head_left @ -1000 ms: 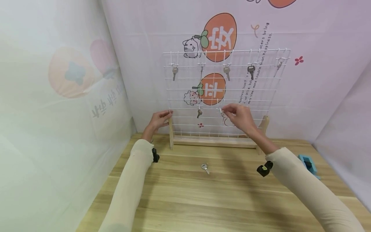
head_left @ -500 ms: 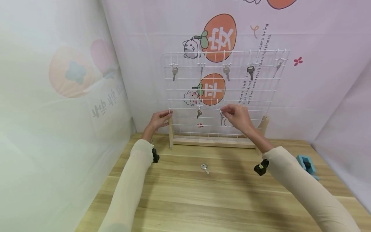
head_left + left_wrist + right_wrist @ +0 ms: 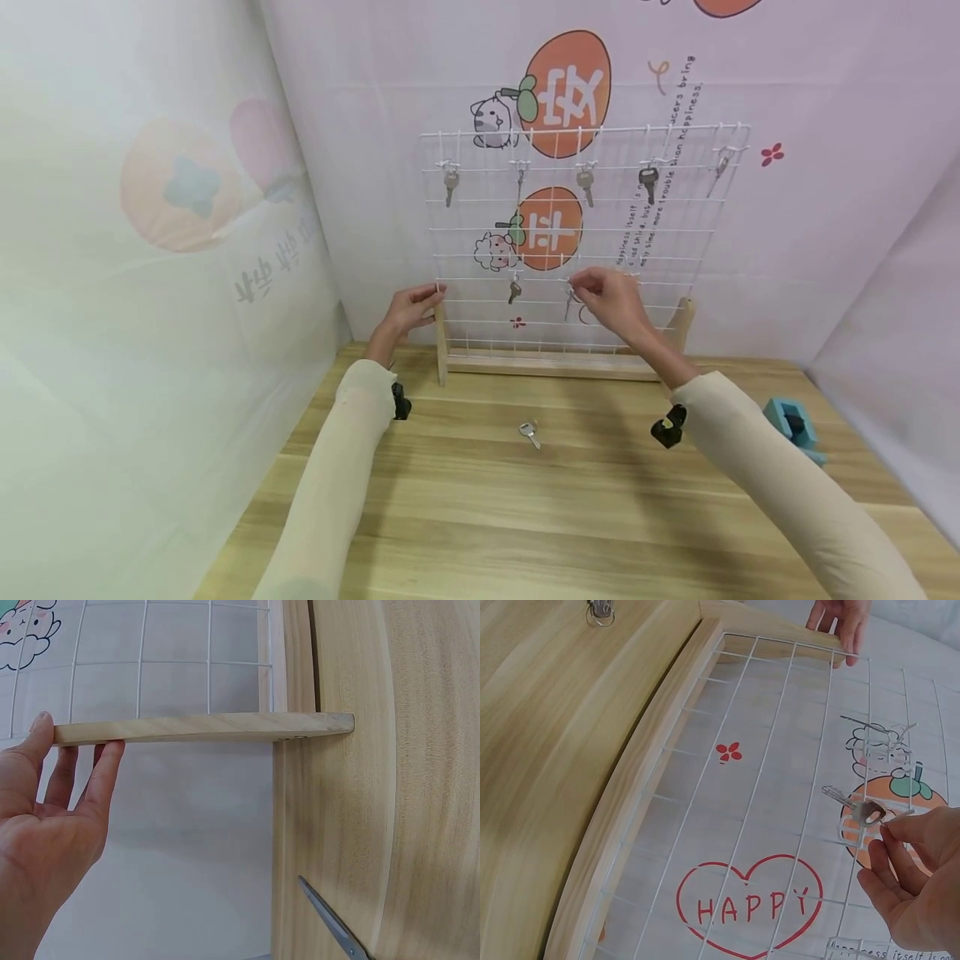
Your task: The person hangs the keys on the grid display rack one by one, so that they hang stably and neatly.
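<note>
A white wire grid rack with a wooden base bar (image 3: 555,365) stands at the back of the wooden table. My left hand (image 3: 411,310) holds its left wooden upright (image 3: 202,727) near the top, thumb on one side and fingers on the other. In front of the grid, my right hand (image 3: 615,300) pinches a silver key (image 3: 866,812) by its ring end, right at a white hook in the lower row. To its left, another key (image 3: 514,291) hangs from a hook. One loose key (image 3: 529,433) with a ring lies on the table.
Several keys hang along the top row, among them a dark-headed key (image 3: 648,182). A turquoise object (image 3: 787,421) sits at the table's right. Scissors (image 3: 337,926) lie beyond the left upright. White printed cloth (image 3: 375,208) encloses the back and sides.
My right forearm has shifted slightly left, its fingers staying at the hook. The pinched key's lower end has swung left. My left hand stays on the upright.
</note>
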A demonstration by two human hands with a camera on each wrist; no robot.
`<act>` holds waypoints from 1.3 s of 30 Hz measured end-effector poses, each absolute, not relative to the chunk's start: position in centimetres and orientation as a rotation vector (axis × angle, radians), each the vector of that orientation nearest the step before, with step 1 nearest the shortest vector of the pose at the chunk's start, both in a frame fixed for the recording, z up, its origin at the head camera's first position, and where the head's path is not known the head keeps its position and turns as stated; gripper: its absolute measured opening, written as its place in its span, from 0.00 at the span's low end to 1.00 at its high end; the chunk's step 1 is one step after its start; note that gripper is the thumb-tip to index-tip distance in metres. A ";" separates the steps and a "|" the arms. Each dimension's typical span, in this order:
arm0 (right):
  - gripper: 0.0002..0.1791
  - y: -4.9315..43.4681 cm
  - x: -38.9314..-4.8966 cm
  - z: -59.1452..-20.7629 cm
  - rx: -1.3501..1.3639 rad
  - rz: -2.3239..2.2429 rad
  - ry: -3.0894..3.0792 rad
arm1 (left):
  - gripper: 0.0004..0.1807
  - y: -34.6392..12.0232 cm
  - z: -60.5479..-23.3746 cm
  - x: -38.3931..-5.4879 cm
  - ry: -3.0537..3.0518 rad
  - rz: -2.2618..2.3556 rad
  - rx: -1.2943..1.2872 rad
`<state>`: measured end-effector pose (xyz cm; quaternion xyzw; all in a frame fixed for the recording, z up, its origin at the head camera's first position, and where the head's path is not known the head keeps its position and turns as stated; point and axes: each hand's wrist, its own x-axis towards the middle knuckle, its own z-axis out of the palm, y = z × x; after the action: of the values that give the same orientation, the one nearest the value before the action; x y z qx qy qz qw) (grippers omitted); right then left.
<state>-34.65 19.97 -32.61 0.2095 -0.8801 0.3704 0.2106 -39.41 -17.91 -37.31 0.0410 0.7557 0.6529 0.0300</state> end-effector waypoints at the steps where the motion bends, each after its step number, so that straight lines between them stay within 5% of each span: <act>1: 0.09 19.9 -34.8 -32.6 0.581 1.027 -2.446 | 0.21 -17.9 -37.3 -39.4 2.329 2.014 0.126; 14: 0.08 20.3 -35.1 -33.0 0.559 1.005 -2.469 | 0.22 -17.9 -37.3 -38.9 2.332 2.006 0.118; 39: 0.09 22.1 -30.1 -35.9 0.708 0.984 -2.525 | 0.24 -17.6 -35.8 -38.2 2.289 2.003 0.128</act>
<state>-30.10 22.12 -35.92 0.2491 -0.8884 0.3463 0.1697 -38.19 -17.56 -35.78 0.0421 0.7511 0.6571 0.0487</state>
